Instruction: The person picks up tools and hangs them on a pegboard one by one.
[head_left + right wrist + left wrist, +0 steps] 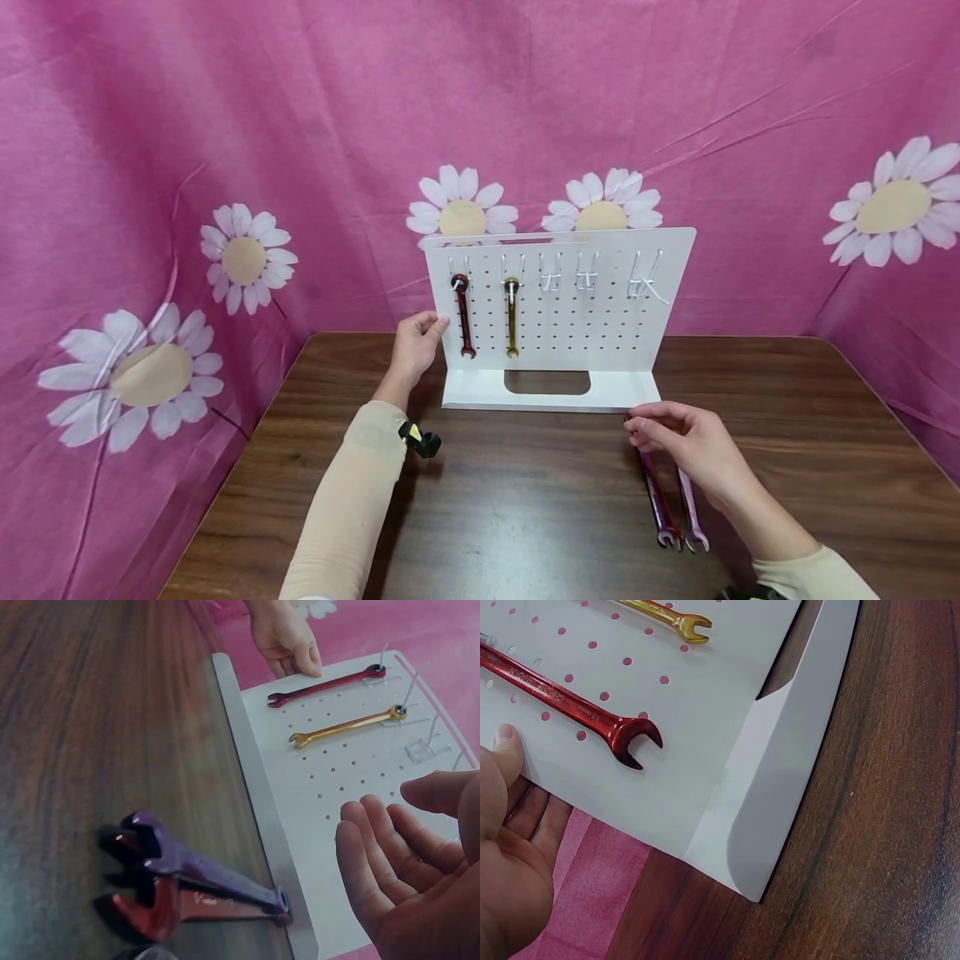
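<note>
Head view was bright and evenly lit, colours saturated; light seemed to come from above and in front of the white pegboard (558, 312), which threw only a soft shadow onto the desk (525, 500) at its base. Backdrop bowed toward the frame edges, wide-lens distortion. Left wrist view was sharp, with mild sheen on the red wrench (570, 705). Right wrist view was dimmer, hazy, and the wrenches (191, 889) nearest the lens were blurred.

Open table: bare wood (525, 500) is seen before the pegboard (600, 333).
Obstacles: wrenches (671, 508) lie right; three hooks (585, 279) seem free.
</note>
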### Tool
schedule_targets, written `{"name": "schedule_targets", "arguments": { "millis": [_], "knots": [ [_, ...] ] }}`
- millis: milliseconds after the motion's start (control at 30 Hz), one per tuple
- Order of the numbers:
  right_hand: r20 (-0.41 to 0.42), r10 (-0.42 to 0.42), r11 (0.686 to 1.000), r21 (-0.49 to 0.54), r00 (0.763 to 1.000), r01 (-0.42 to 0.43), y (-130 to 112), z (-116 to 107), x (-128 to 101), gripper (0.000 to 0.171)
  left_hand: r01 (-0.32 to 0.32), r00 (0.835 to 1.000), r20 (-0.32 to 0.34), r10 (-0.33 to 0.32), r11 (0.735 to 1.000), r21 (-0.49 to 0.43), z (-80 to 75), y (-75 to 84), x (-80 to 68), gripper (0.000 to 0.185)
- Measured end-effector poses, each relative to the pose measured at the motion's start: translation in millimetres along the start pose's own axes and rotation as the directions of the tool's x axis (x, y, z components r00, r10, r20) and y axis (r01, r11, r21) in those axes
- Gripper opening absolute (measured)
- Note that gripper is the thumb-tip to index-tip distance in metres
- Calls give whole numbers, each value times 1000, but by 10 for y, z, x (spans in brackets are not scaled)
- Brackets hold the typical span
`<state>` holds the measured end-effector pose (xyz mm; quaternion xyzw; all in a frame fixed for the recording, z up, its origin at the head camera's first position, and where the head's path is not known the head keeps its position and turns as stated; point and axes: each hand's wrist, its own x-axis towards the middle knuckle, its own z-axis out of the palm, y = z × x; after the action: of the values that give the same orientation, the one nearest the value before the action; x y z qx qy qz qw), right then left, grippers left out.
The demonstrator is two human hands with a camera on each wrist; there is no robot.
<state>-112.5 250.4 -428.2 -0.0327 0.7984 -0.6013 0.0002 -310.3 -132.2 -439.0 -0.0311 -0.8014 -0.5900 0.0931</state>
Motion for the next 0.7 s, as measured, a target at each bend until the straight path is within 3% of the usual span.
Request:
{"name": "schedule_targets", "arguments": {
  "millis": [533,700],
  "knots": [
    [6,56,997,-62,998,-55,159,-42,-121,30,1,1000,1,-1,1000,6,-6,3,13,24],
    [23,125,990,-75,992,-123,228,-53,-186,30,4,1000,5,-4,1000,1,-6,10,2,24]
  ]
}}
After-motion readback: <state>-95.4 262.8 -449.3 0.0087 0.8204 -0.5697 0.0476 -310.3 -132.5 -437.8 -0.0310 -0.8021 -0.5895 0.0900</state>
